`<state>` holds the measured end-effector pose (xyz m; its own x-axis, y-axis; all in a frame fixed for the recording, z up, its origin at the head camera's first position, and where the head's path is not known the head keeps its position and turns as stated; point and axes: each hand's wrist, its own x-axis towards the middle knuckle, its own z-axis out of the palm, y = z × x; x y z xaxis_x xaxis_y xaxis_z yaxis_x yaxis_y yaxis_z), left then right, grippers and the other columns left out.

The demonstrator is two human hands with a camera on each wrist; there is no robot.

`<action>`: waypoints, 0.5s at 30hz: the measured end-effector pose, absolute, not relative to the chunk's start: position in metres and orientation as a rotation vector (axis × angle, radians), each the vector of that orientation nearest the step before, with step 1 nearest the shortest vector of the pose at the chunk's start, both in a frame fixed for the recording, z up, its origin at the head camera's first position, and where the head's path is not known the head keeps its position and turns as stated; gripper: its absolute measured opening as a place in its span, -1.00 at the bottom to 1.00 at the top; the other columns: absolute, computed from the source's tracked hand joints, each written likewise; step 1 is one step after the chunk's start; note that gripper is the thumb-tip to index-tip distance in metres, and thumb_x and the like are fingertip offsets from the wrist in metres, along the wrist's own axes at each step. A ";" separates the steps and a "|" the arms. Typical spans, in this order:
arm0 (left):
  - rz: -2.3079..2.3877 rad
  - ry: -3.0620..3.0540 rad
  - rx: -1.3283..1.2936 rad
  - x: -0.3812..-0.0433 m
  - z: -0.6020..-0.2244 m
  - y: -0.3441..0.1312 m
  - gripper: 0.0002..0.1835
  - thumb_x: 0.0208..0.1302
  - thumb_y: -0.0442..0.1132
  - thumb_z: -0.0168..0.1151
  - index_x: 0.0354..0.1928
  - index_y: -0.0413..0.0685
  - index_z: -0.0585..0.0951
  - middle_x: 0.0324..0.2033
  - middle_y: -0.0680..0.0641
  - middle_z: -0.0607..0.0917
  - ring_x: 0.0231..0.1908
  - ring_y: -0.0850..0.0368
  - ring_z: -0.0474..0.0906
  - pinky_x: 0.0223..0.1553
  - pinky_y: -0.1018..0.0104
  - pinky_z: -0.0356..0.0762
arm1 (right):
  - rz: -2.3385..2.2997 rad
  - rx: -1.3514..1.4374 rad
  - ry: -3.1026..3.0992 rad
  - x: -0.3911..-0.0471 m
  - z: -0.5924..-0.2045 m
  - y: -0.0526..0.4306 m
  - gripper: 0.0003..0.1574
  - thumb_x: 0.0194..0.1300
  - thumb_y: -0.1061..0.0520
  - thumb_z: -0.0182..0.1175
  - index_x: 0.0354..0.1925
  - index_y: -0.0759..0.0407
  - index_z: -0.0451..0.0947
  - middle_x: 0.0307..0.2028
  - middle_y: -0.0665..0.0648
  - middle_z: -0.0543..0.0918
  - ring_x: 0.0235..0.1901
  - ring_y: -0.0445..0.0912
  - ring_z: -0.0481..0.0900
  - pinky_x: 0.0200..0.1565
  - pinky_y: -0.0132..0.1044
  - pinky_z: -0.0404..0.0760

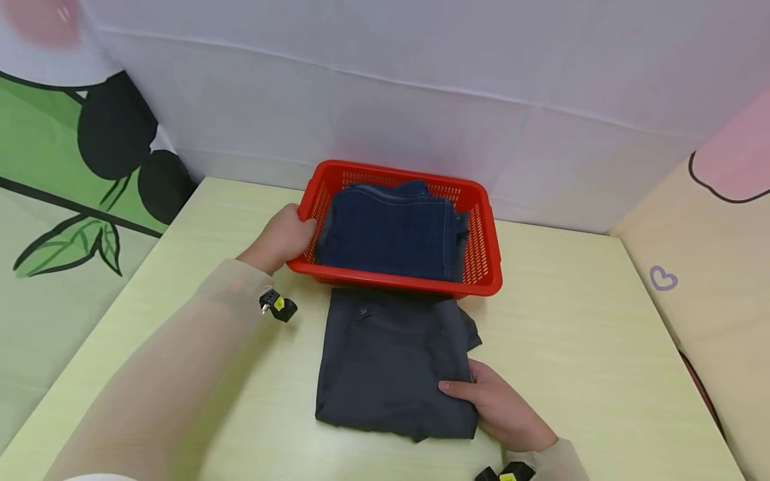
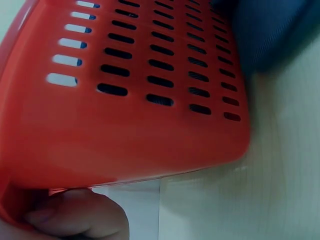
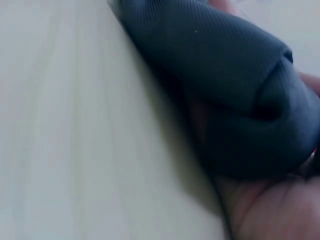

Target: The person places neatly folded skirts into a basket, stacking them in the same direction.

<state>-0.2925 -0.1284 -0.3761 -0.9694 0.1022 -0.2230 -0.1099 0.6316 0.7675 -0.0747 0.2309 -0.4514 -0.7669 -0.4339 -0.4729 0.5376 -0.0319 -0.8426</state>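
Observation:
A red plastic basket (image 1: 394, 277) with slotted walls sits at the back of the table, folded blue jeans (image 1: 388, 234) inside it. At its left end, my left hand (image 1: 285, 237) grips the rim; the curled fingers (image 2: 82, 215) show at the basket's edge in the left wrist view. Folded dark grey trousers (image 1: 394, 367), a button near their upper left corner, lie in front of the basket, with their far edge right at its front wall. My right hand (image 1: 505, 407) holds their right edge, thumb on top and the other fingers mostly hidden beneath the cloth.
The pale wooden table (image 1: 571, 321) extends to both sides of the basket. Behind it hangs a white cloth wall (image 1: 421, 100). Printed panels stand at the left (image 1: 72, 200) and right. Small black devices (image 1: 279, 306) are strapped to both wrists.

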 end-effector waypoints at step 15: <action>1.231 2.619 -0.019 -0.292 -0.376 -0.130 -0.57 0.57 -0.14 -0.11 0.25 -0.35 0.34 -0.10 -0.31 0.58 -0.31 -0.10 0.66 -0.21 0.14 0.76 | -1.872 -0.018 1.504 -0.088 -0.457 0.212 -0.17 0.45 0.20 0.24 0.49 0.42 0.09 0.39 0.27 0.43 0.27 0.02 0.54 0.26 -0.14 0.56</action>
<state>-0.2923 -0.1298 -0.3759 -0.9694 0.0928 -0.2275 -0.1159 0.6436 0.7565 -0.0882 0.2120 -0.4573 -0.7382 -0.5340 -0.4122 0.5175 -0.0563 -0.8538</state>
